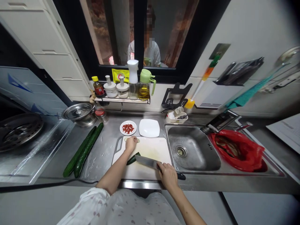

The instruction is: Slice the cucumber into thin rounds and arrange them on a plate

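So, R hand [168,175] w/ 1 knife [147,162]; 2 whole cukes [88,151].

The upper right of the white rectangular cutting board [157,147] lies bare, giving passage to the square white plate [149,128]; the broad steel-bladed knife [147,161] bars the near side. Two long dark-green cucumbers [88,150] obstruct the grey steel counter [55,161] leftward.

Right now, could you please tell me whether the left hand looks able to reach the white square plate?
Probably yes: the left hand is near the far edge of the cutting board, the white square plate lies just beyond it, and neither the knife nor anything tall stands between.
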The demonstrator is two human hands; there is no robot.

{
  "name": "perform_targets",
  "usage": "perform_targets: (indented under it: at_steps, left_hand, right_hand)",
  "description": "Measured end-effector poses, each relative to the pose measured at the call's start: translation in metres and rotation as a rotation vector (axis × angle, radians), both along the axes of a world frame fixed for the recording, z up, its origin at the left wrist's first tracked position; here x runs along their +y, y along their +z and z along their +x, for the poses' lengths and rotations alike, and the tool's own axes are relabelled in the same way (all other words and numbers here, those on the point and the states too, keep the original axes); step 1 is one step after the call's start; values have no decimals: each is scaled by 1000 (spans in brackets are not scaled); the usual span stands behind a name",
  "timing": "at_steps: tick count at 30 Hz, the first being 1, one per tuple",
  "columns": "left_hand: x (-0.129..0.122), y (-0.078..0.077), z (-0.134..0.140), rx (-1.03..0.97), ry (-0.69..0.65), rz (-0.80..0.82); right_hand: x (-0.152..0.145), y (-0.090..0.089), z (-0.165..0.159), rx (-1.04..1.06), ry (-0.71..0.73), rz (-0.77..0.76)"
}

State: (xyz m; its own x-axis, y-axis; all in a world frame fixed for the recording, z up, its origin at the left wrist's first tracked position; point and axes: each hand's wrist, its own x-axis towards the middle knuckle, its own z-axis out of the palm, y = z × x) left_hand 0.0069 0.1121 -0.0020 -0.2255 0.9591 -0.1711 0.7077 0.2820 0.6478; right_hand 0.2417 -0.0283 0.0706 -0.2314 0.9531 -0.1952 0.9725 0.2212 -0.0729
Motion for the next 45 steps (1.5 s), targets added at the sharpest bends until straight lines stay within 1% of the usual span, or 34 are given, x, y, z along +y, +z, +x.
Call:
perform_targets:
  at_steps: [6, 9, 13, 19, 22, 26, 29, 32, 35, 39, 42, 45]
  left_hand:
    - [-11, 2, -4, 210, -99, 73]
    - [-15, 1, -4, 249, -129, 87]
    - [-14, 0, -2, 258, -134, 72]
    - [-13, 0, -2, 199, -118, 87]
    - [-19, -1, -4, 111, -40, 138]
    - [-38, -6, -11, 2, 38, 194]
    - [-56, -9, -19, -13, 54, 196]
    - [-73, -9, -24, -21, 46, 200]
    - [-90, -4, -23, -46, -8, 247]
    - [-110, 3, -16, -68, -168, 362]
    - [-117, 5, -9, -59, -248, 418]
    - [-117, 3, -6, -47, -302, 451]
  right_hand:
    - [0, 0, 2, 7, -11, -5]
    - [1, -1, 2, 11, -8, -9]
    - [2, 0, 1, 21, -13, -9]
    - [2, 3, 3, 35, -44, -23]
    - [2, 1, 6, 86, -77, -22]
    - [3, -7, 10, 195, -130, -6]
    - [5, -11, 10, 234, -200, -5]
    - [8, -12, 6, 242, -261, -23]
    - [12, -11, 0, 243, -279, -65]
    - [18, -6, -14, 179, -228, -146]
    - [23, -1, -28, 118, -183, -191]
    - [26, 4, -41, 90, -138, -225]
